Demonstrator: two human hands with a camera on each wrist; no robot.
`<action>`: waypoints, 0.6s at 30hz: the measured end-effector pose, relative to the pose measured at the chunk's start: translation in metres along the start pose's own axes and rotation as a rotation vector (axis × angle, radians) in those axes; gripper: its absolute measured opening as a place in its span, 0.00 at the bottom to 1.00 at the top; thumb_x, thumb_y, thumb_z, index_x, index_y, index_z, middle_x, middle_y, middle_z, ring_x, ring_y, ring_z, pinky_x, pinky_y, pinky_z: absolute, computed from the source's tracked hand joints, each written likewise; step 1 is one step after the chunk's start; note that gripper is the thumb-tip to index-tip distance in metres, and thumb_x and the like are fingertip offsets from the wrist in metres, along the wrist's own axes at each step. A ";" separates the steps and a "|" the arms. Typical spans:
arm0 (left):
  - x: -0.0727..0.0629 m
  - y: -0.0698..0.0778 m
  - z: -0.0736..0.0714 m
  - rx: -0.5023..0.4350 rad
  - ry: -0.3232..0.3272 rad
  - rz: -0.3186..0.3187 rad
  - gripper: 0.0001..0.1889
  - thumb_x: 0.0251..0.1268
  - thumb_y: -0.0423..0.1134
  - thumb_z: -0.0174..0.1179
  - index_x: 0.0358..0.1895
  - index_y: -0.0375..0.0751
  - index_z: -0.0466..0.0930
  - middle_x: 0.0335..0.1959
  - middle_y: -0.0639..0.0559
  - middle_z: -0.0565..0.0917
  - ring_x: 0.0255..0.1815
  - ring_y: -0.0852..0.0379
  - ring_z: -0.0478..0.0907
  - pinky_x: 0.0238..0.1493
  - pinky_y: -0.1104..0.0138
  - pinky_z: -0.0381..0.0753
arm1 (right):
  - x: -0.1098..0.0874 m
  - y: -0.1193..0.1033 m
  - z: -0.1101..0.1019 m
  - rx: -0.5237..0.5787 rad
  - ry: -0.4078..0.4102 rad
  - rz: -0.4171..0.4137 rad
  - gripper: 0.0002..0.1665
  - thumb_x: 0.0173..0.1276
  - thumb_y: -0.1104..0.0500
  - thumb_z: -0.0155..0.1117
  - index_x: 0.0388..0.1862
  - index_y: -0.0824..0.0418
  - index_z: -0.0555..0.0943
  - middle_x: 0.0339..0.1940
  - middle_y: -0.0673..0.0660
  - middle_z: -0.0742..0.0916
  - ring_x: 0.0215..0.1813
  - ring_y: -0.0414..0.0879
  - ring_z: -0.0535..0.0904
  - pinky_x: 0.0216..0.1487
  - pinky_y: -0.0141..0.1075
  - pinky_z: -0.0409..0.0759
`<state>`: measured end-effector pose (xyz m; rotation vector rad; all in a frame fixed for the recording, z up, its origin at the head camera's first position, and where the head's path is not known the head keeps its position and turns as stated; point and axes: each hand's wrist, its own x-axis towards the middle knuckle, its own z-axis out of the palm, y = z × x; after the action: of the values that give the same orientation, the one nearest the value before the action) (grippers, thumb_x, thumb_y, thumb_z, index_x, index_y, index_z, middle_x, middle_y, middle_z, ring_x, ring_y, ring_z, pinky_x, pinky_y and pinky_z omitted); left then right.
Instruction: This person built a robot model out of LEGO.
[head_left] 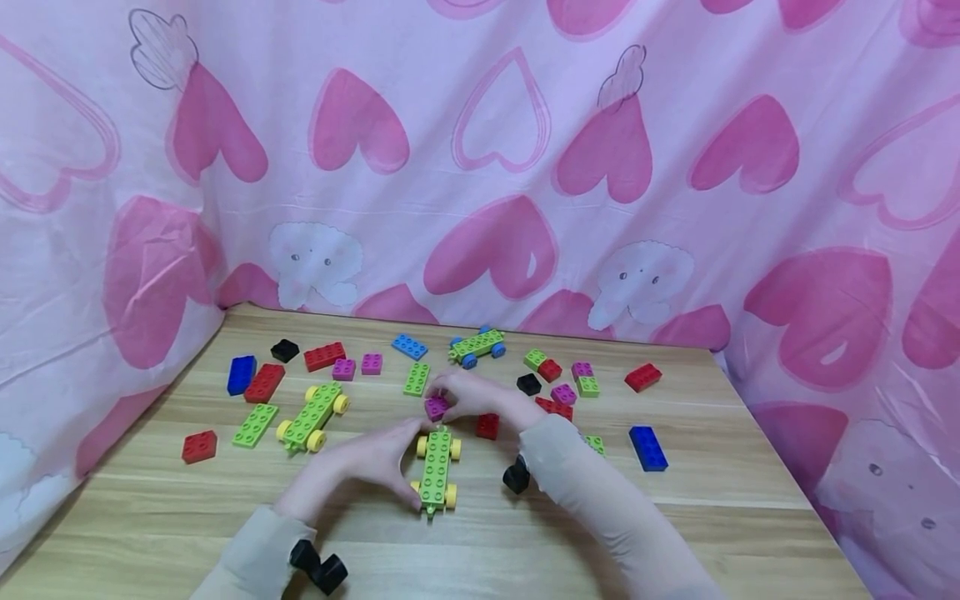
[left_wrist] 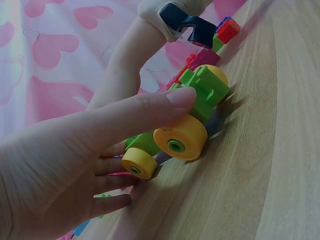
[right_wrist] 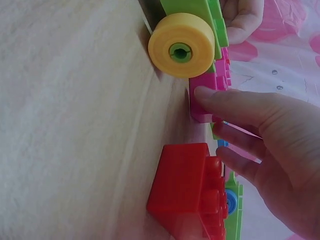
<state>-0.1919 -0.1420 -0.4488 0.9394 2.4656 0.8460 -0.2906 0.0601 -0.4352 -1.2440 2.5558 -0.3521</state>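
A lime-green toy car base [head_left: 436, 471] with yellow wheels stands on the table, studs up. My left hand [head_left: 382, 457] arches along its left side. Its thumb [left_wrist: 150, 107] lies against the car base by a yellow wheel, and the other fingers reach round toward the far end. Just beyond that end, my right hand [head_left: 472, 393] pinches a magenta brick [head_left: 436, 407], its thumb [right_wrist: 215, 97] against the brick's side. A red brick [right_wrist: 180, 175] sits close to the right hand, also on the table.
A second yellow-wheeled car base [head_left: 313, 418] stands to the left, a blue-wheeled one [head_left: 477, 346] at the back. Several loose bricks lie around, including blue bricks at left [head_left: 242, 375] and right [head_left: 648, 448]. A heart-patterned curtain [head_left: 495, 250] lines the table's back edge.
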 end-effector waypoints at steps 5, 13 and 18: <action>0.001 0.000 0.001 0.003 -0.001 0.002 0.58 0.34 0.57 0.79 0.71 0.33 0.59 0.70 0.38 0.67 0.72 0.42 0.64 0.73 0.48 0.62 | -0.003 0.001 0.001 0.026 0.010 0.013 0.19 0.63 0.60 0.71 0.53 0.54 0.82 0.51 0.50 0.84 0.56 0.42 0.77 0.60 0.33 0.75; 0.001 -0.001 0.000 -0.002 0.000 0.009 0.58 0.35 0.57 0.79 0.71 0.34 0.59 0.69 0.40 0.68 0.72 0.43 0.65 0.72 0.48 0.63 | -0.012 0.000 -0.002 0.132 0.108 0.045 0.17 0.62 0.62 0.71 0.50 0.59 0.82 0.47 0.52 0.86 0.51 0.43 0.80 0.54 0.31 0.79; 0.000 -0.001 0.000 -0.002 0.003 0.005 0.57 0.35 0.56 0.79 0.70 0.35 0.60 0.69 0.41 0.69 0.71 0.44 0.66 0.72 0.49 0.64 | -0.021 -0.005 -0.008 0.171 0.197 0.104 0.18 0.62 0.63 0.70 0.52 0.59 0.82 0.47 0.51 0.86 0.52 0.43 0.80 0.55 0.34 0.79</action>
<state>-0.1924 -0.1427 -0.4491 0.9441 2.4658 0.8521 -0.2773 0.0750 -0.4238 -1.0574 2.6734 -0.6853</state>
